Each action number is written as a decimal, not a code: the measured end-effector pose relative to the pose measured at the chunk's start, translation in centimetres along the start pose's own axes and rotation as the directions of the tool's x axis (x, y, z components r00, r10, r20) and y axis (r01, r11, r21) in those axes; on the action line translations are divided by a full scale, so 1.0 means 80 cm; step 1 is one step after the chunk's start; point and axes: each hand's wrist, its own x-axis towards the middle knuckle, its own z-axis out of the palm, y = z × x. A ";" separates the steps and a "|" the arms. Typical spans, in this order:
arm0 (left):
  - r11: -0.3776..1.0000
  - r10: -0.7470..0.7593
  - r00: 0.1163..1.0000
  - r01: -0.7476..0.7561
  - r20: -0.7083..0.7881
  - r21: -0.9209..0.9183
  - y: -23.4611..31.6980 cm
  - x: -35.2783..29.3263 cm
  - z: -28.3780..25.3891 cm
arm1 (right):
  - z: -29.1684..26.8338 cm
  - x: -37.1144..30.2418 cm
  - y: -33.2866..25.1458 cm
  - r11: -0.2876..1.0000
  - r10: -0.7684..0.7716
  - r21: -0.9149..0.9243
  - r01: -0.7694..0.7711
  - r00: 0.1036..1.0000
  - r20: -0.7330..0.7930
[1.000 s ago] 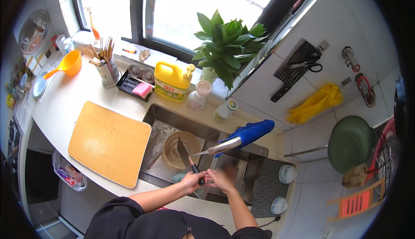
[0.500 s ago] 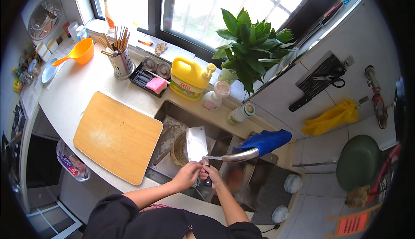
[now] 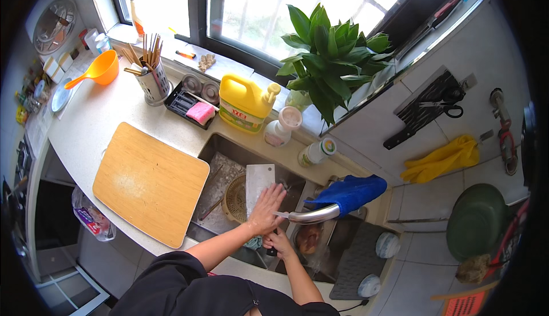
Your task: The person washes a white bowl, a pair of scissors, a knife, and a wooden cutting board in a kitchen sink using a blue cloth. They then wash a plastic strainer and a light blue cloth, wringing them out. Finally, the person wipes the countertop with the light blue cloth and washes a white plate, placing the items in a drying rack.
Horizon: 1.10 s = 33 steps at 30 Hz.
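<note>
Your left hand [image 3: 265, 209] lies flat on the cleaver [image 3: 258, 184], fingers spread, mid-frame over the sink [image 3: 226, 150]. Your right hand [image 3: 278, 243] is clamped on its handle below

- One view only, head-worn, looking steeply down from above the person.
- It faces the sink [image 3: 229, 173], counter [image 3: 97, 122] and window [image 3: 257, 7] beyond.
- Fisheye bends edges; forearms enter from below, close to the lens.
</note>
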 end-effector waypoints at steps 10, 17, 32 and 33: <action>0.931 -0.226 0.965 0.254 -0.131 0.261 -0.061 0.006 -0.029 | 0.037 -0.045 -0.014 0.999 0.026 0.024 -0.027 0.999 0.045; 0.741 -0.670 0.641 0.600 -0.374 -0.301 -0.130 -0.042 -0.016 | 0.030 -0.068 -0.031 0.870 -0.149 -0.484 0.096 0.986 -0.073; 0.977 0.196 0.903 -0.211 0.383 -0.001 -0.035 -0.073 -0.029 | 0.025 -0.028 -0.016 -0.212 -0.450 -0.948 0.239 0.837 0.312; 0.975 0.195 0.909 -0.220 0.368 0.024 -0.041 -0.070 -0.032 | 0.028 -0.031 -0.018 -0.212 -0.471 -0.945 0.249 0.821 0.321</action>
